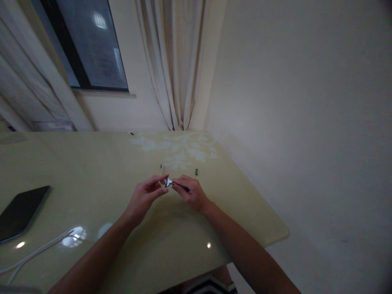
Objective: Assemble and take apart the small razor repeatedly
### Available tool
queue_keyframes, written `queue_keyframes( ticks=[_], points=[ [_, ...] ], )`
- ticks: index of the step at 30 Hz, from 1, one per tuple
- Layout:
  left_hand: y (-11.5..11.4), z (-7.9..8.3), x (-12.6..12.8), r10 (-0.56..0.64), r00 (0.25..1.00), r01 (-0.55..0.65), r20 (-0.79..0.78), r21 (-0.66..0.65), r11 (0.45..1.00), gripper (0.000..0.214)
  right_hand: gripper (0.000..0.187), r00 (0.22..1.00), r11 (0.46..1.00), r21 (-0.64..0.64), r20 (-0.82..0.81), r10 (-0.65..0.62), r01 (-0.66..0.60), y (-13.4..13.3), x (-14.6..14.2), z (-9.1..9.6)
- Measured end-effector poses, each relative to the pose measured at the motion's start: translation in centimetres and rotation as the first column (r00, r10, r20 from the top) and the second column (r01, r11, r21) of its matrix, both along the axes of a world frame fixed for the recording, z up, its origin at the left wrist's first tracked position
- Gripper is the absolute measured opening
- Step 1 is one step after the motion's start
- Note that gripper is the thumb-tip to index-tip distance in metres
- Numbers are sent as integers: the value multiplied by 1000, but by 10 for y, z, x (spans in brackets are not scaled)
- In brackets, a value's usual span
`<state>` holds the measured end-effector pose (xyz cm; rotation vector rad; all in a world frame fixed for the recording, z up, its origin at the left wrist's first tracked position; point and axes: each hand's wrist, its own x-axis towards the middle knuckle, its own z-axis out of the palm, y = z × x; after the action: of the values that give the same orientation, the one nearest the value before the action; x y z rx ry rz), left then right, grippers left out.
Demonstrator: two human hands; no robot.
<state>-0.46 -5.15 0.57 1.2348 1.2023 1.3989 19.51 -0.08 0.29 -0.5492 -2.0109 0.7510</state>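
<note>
Over the table, a razor (pixel 169 182) with a shiny metallic neck and a dark handle is held level between my two hands. My right hand (pixel 192 192) is closed around its handle, fingertips close to the neck. Thumb and fingers of my left hand (pixel 147 192) pinch the razor's head at its two ends. Just beyond the hands lies a small dark rectangular piece (pixel 196 172), much like a razor cartridge. A thin pale stick with a dark tip (pixel 161 166) lies behind my left fingers, its lower part hidden.
The glossy pale table (pixel 122 159) meets a wall (pixel 290 122) on the right. A black tablet (pixel 23 212) lies at the left, near white cables (pixel 39 250). Close to the far edge is a tiny black object (pixel 132 133). Curtains (pixel 174 61) and a window (pixel 92 41) stand behind.
</note>
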Motion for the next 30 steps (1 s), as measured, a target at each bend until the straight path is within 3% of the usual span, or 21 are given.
queue_keyframes(
  ticks=[15, 21, 26, 30],
  points=[
    [-2, 5, 4, 3, 1000, -2, -27, 19, 1000, 47, 30, 999, 1000, 12, 42, -1, 1, 0, -1, -2],
    [0, -2, 2, 43, 999, -43, -14, -18, 999, 47, 31, 997, 998, 50, 68, -35, 31, -1, -3, -3],
    [1, -9, 0, 25, 999, -23, 33, -47, 999, 49, 31, 998, 998, 42, 49, -42, 40, -3, -4, -2],
    [1, -4, -3, -21, 1000, 21, 11, -26, 999, 49, 30, 999, 999, 41, 39, -8, 6, -1, -2, 3]
  ],
)
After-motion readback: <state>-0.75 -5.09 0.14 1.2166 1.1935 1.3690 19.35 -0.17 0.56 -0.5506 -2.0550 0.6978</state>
